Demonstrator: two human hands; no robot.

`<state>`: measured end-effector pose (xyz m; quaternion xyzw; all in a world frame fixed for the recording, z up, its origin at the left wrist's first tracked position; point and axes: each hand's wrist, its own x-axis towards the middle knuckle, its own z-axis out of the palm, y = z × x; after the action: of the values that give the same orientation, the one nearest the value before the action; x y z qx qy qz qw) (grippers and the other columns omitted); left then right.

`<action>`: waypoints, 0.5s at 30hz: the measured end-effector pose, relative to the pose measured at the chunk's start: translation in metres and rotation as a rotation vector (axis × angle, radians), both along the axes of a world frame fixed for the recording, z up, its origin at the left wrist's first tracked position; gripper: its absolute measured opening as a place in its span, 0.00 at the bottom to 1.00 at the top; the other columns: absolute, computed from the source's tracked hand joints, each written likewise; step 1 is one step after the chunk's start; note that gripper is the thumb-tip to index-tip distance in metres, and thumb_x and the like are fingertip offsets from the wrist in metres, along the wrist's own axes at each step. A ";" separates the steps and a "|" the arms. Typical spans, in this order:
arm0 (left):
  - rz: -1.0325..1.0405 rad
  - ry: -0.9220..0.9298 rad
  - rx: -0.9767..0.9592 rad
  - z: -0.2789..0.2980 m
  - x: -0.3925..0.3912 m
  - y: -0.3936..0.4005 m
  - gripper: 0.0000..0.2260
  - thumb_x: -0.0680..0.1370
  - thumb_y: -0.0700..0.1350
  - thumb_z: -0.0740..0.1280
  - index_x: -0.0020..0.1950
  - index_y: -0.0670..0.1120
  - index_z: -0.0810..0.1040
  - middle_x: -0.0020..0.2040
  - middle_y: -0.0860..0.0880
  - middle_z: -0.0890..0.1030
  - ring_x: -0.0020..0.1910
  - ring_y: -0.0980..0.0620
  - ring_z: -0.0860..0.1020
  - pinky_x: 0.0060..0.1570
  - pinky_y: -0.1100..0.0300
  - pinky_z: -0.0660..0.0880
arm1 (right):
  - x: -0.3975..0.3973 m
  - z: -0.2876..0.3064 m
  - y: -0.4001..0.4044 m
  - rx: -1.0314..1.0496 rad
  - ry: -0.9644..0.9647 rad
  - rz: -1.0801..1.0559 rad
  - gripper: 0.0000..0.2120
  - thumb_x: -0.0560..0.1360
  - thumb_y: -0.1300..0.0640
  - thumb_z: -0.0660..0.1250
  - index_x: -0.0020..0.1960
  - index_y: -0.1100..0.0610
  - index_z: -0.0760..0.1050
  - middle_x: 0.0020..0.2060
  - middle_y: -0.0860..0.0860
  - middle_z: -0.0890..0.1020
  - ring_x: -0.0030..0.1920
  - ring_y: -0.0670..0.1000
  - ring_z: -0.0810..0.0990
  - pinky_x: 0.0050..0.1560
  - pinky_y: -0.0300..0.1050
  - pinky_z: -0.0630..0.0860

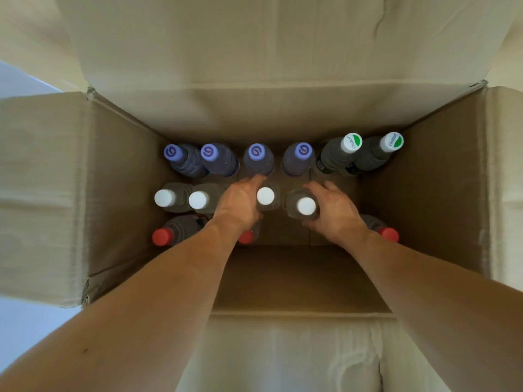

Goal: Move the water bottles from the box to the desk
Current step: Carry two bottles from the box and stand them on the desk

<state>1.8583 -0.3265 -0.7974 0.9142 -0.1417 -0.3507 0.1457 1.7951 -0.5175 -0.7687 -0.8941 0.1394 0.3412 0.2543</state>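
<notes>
I look straight down into an open cardboard box (pixel 121 176) that holds several upright water bottles. The far row has purple-capped bottles (pixel 210 152) and two with white-and-green caps (pixel 351 142). In the middle row stand white-capped bottles. My left hand (pixel 237 205) wraps the body of one white-capped bottle (pixel 265 196). My right hand (pixel 334 213) curls around another white-capped bottle (pixel 306 206). Both bottles stand on the box floor. Red-capped bottles (pixel 162 236) fill the near row, partly hidden under my wrists.
The box flaps stand open on all sides: far flap (pixel 268 52), left flap (pixel 39 193), right flap (pixel 506 179), near flap (pixel 283 355). Two more white-capped bottles (pixel 198 200) stand left of my left hand. A pale surface (pixel 19 329) shows beyond the left flap.
</notes>
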 end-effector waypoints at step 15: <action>0.401 0.241 -0.368 0.041 0.005 0.008 0.26 0.65 0.39 0.80 0.58 0.49 0.76 0.50 0.52 0.82 0.52 0.53 0.81 0.55 0.55 0.78 | 0.007 0.011 -0.018 0.366 0.056 -0.428 0.33 0.62 0.59 0.82 0.64 0.48 0.76 0.58 0.46 0.82 0.61 0.50 0.79 0.66 0.52 0.74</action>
<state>1.8631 -0.3189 -0.7562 0.8339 -0.0013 -0.3896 0.3910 1.8017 -0.5352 -0.7576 -0.7737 0.2683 0.3240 0.4737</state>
